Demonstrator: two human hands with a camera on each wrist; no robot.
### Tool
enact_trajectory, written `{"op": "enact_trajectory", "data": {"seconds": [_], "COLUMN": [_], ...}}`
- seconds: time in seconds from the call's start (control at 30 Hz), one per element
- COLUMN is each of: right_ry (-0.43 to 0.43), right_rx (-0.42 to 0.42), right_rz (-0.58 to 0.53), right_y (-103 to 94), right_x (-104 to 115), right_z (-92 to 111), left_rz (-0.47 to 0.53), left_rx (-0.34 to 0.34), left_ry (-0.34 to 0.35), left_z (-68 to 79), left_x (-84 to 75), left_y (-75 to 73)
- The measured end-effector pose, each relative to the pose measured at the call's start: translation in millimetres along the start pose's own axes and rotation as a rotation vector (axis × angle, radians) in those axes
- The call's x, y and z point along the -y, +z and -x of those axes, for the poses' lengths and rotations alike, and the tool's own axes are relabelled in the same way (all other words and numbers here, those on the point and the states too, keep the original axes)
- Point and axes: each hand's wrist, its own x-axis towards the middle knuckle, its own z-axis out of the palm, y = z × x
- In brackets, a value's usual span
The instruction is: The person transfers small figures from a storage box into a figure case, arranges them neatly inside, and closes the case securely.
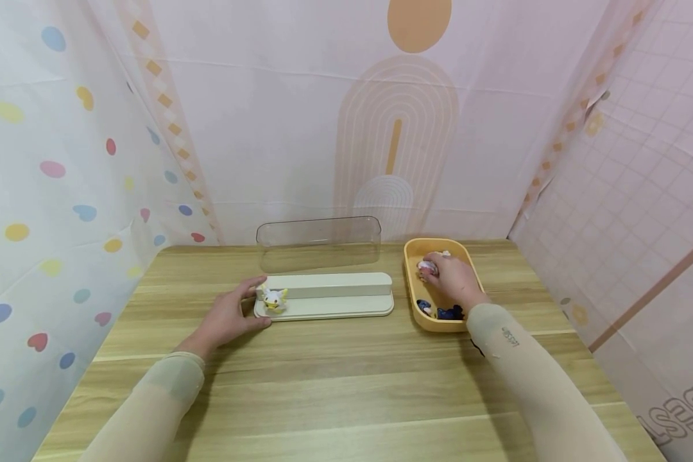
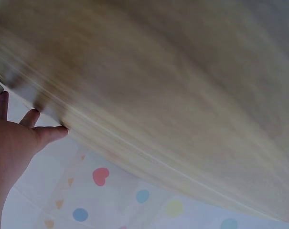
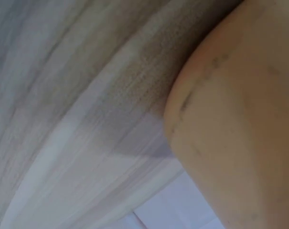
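A cream two-step display base (image 1: pixel 335 307) lies on the table. A small white and yellow figurine (image 1: pixel 274 300) stands at its left end. My left hand (image 1: pixel 231 316) holds that end of the base, thumb at the front edge and fingers toward the back corner. The left wrist view shows the left hand (image 2: pixel 15 138) with spread fingers, one touching a pale edge. My right hand (image 1: pixel 453 279) reaches into an orange tray (image 1: pixel 411 296) and pinches a pink and white figurine (image 1: pixel 426 268), partly hidden by the fingers. The right wrist view shows the tray's outer wall (image 3: pixel 230 124).
Dark blue figurines (image 1: pixel 450 313) lie at the tray's near end, and a whitish piece (image 1: pixel 442 253) at its far end. Behind the base stands a clear cover (image 1: pixel 319 242). Patterned curtains (image 1: pixel 265 128) enclose the wooden table (image 1: pixel 335 385) at the back and sides.
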Motion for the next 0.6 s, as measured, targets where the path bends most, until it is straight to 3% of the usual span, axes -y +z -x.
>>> {"op": "enact_trajectory", "data": {"seconds": [0.37,0.6], "right_ry": [0.023,0.066], "right_rx": [-0.003,-0.028], "right_rz": [0.015,-0.072], "right_y": [4.9,5.5], "right_x": [-1.7,-3.8], "right_z": [-1.3,-1.2], "left_rz": [-0.012,-0.005], "left_rx": [0.007,0.014], "left_ry": [-0.009,-0.011], "left_z": [0.2,-0.2], "left_x": [0.0,-0.4], "left_y": [-0.2,-1.2]}}
